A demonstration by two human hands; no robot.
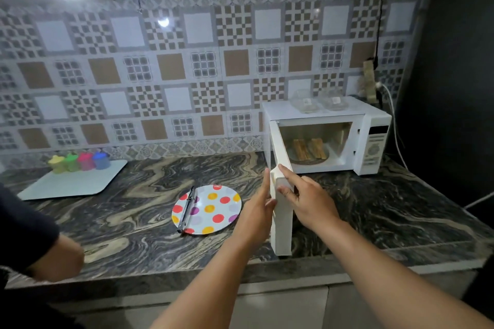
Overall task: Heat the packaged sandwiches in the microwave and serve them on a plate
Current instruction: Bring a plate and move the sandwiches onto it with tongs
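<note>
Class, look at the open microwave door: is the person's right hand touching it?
Touching. The head view shows the right hand with fingers laid on the microwave door's free edge; the left hand presses its other face.

Your left hand (257, 205) fingertips vanish behind the microwave door (280, 211); the control panel (375, 145) labels (too blurred) stay unreadable.
</note>
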